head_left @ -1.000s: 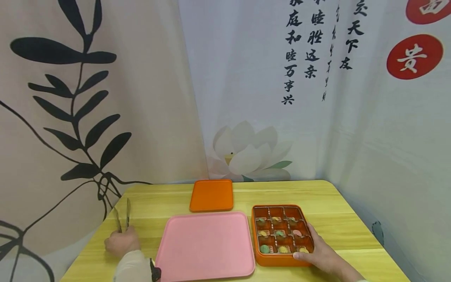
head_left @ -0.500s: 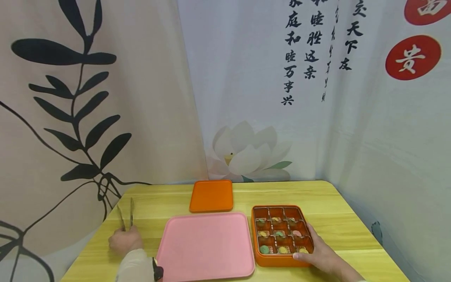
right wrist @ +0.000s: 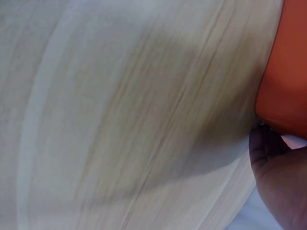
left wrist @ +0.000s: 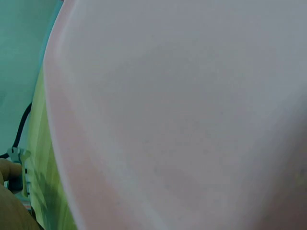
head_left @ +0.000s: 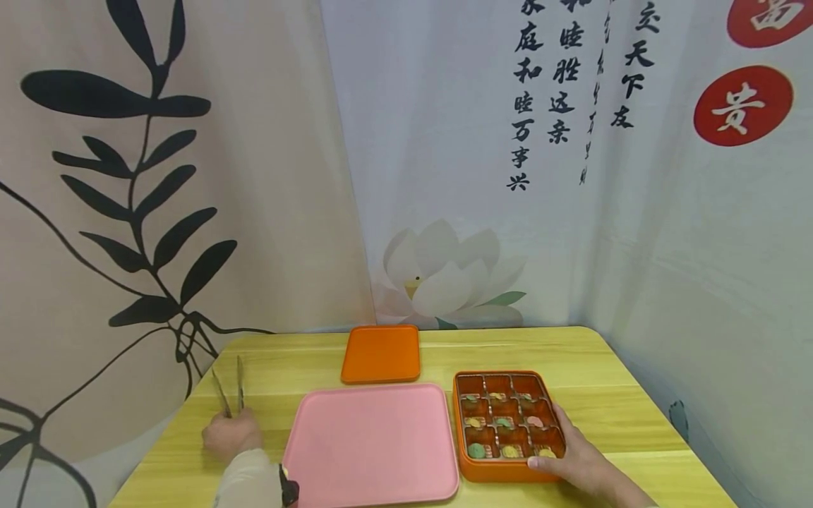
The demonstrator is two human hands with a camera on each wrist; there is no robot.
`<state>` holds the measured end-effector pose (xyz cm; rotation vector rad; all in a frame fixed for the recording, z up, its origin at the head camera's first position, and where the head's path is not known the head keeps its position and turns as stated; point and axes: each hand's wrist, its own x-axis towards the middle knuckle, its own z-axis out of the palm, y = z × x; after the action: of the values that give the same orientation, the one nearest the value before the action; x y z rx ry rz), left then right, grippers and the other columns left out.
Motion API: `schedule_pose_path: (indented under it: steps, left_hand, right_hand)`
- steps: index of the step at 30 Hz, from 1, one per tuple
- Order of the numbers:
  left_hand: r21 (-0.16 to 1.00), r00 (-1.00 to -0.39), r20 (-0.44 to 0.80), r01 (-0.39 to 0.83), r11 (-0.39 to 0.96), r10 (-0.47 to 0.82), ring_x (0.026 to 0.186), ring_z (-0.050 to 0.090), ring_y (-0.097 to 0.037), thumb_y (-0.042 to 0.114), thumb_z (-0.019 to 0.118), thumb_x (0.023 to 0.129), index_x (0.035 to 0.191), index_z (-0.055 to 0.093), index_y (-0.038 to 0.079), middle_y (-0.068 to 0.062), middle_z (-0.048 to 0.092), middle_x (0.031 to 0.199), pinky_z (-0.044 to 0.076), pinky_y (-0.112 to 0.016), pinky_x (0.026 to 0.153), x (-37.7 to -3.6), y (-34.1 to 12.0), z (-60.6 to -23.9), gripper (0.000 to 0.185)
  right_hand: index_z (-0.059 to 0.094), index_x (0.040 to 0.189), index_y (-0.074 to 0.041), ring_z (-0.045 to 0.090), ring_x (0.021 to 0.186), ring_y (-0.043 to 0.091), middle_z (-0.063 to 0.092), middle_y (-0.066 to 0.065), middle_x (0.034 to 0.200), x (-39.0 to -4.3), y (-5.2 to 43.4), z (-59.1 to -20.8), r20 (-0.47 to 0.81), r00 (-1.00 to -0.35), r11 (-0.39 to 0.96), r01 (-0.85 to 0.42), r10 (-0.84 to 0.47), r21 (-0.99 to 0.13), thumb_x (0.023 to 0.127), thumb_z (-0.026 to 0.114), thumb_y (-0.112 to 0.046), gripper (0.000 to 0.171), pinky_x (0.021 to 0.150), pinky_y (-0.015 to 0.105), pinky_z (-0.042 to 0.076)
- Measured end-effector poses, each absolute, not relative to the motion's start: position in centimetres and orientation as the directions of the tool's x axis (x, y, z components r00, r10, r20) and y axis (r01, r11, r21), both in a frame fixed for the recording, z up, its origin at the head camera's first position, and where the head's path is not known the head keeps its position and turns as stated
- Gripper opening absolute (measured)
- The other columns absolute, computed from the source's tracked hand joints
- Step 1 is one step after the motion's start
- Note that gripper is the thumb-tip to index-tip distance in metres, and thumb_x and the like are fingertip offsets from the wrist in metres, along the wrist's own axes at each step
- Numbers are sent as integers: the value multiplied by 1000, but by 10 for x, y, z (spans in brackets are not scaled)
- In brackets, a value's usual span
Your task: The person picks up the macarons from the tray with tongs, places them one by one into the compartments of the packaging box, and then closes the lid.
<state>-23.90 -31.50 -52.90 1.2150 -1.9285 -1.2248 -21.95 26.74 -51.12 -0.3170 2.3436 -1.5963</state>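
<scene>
My left hand (head_left: 230,434) grips metal tongs (head_left: 231,387) on the wooden table (head_left: 610,395), just left of a large pink tray (head_left: 371,441). The tongs point away from me with their arms slightly apart. My right hand (head_left: 581,462) holds the near right corner of an orange compartment box (head_left: 506,423); its thumb lies on the front rim. Several small coloured sweets sit in the box's cells. In the right wrist view the box's orange wall (right wrist: 288,72) stands against my palm (right wrist: 280,182). The left wrist view is filled by the pink tray (left wrist: 182,115).
An orange lid (head_left: 381,352) lies flat behind the pink tray. Printed curtains hang close behind and to the right of the table. The table's left edge (head_left: 171,423) runs beside my left hand.
My left hand has shifted a little to the right with the tongs, closer to the pink tray. The right hand and box have stayed put.
</scene>
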Motion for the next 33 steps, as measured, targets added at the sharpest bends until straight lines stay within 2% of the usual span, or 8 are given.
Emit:
schedule_pose_path:
  steps: [7, 13, 17, 22, 33]
  left_hand:
    - [898, -438, -59, -416, 144, -897, 119, 43, -53, 7, 51, 89, 125, 53, -17, -38, 46, 125, 32, -57, 104, -240, -313, -529, 43]
    - [895, -436, 10, -397, 202, -900, 113, 44, -55, 7, 51, 86, 116, 56, -20, -40, 48, 118, 34, -59, 101, -238, -315, -534, 40]
    - [890, -430, 12, -408, 206, -903, 113, 44, -55, 10, 52, 87, 117, 56, -18, -40, 48, 119, 33, -59, 101, -238, -316, -534, 41]
    - [864, -455, 27, -437, 249, -890, 115, 43, -54, 16, 53, 92, 119, 55, -16, -38, 47, 119, 31, -59, 101, -238, -316, -532, 42]
    - [763, -514, 33, -541, 353, -857, 110, 46, -53, 31, 48, 95, 117, 56, -10, -34, 50, 114, 34, -62, 96, -238, -323, -528, 47]
  right_hand:
    - [-1, 156, -7, 55, 120, 38, 29, 33, 148, -220, 267, -512, -95, -933, 364, -41, -348, -931, 90, 75, -19, 100, 96, 52, 46]
    - [-1, 155, -7, 54, 120, 38, 29, 33, 148, -220, 268, -512, -98, -931, 363, -40, -353, -931, 91, 74, -19, 100, 97, 52, 46]
    - [-1, 155, -7, 55, 119, 38, 28, 33, 148, -220, 268, -513, -107, -936, 373, -29, -337, -927, 90, 75, -19, 102, 96, 53, 46]
    - [0, 155, -7, 56, 118, 37, 30, 32, 148, -220, 268, -512, -108, -938, 383, -28, -328, -923, 89, 76, -20, 102, 96, 53, 46]
    - [-2, 155, -6, 56, 118, 37, 28, 34, 149, -220, 269, -513, -119, -935, 373, -16, -335, -928, 91, 75, -21, 102, 93, 50, 49]
